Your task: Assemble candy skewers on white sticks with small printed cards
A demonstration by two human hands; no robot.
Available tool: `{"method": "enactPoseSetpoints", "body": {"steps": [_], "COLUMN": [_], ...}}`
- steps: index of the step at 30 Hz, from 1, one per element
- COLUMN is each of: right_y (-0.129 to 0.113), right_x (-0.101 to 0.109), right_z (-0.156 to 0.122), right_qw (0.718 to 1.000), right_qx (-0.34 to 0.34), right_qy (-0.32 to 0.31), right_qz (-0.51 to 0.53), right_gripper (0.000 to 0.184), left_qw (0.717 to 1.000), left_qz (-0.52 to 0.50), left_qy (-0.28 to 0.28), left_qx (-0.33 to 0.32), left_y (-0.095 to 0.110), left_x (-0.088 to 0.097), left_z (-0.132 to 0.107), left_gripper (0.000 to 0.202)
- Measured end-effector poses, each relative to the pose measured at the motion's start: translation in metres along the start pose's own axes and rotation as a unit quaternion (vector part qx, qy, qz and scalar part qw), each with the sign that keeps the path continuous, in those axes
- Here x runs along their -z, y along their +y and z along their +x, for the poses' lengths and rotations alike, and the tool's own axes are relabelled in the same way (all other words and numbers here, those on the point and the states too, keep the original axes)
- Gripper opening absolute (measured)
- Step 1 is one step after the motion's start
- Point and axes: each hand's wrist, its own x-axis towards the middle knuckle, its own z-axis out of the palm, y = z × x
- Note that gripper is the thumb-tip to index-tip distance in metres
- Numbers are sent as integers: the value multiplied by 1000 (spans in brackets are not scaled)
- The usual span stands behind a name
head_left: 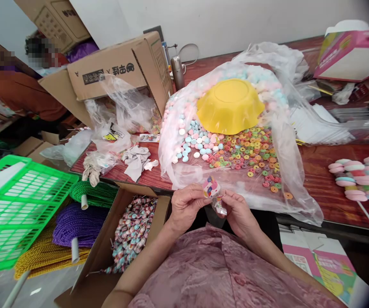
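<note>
Both my hands meet at the table's near edge, pinching a small clear packet with a pink printed top (212,191). My left hand (186,206) grips its left side with curled fingers. My right hand (238,212) holds the right side and the clear lower part. Just beyond them a big clear plastic bag (284,141) lies spread open, with pastel round candies (194,141) and colourful ring candies (248,156) on it. An upturned yellow bowl (229,105) rests on the candy heap.
A cardboard box of wrapped candies (133,233) stands at my lower left, beside purple, green and gold cord spools (75,222) and a green plastic basket (14,209). Lollipops (361,177) lie at right. An open carton (120,70) and another person (27,94) are at back left.
</note>
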Motion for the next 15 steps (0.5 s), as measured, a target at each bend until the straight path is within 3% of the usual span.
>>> {"method": "enactPoseSetpoints", "body": {"steps": [3,6,9,12,14,15], "right_y": [-7,-24,-46,-59,-61,-61], "right_x": [6,15,22,22,18,16], "right_z": [-5,-20,-38,-46,-45,-43], "right_qw": [1000,984,900,823,810,817], "right_qx": [9,135,322,407,414,408], "right_qy": [-3,14,15,-2,-21,-31], "right_qz": [-18,-119,-295,-396,-415,-407], "right_gripper": [42,36,36,43,41,36], "left_qw": [998,993,989,987,983,980], "left_qz": [42,88,118,129,143,153], "left_qy": [-15,-33,-50,-72,-92,-100], "left_qx": [-50,-70,-68,-66,-74,-77], "left_y": [7,13,17,21,23,24], "left_x": [-2,-1,-1,-5,-7,-8], "left_z": [7,11,9,6,4,4], "left_gripper": [10,11,10,10,10,11]}}
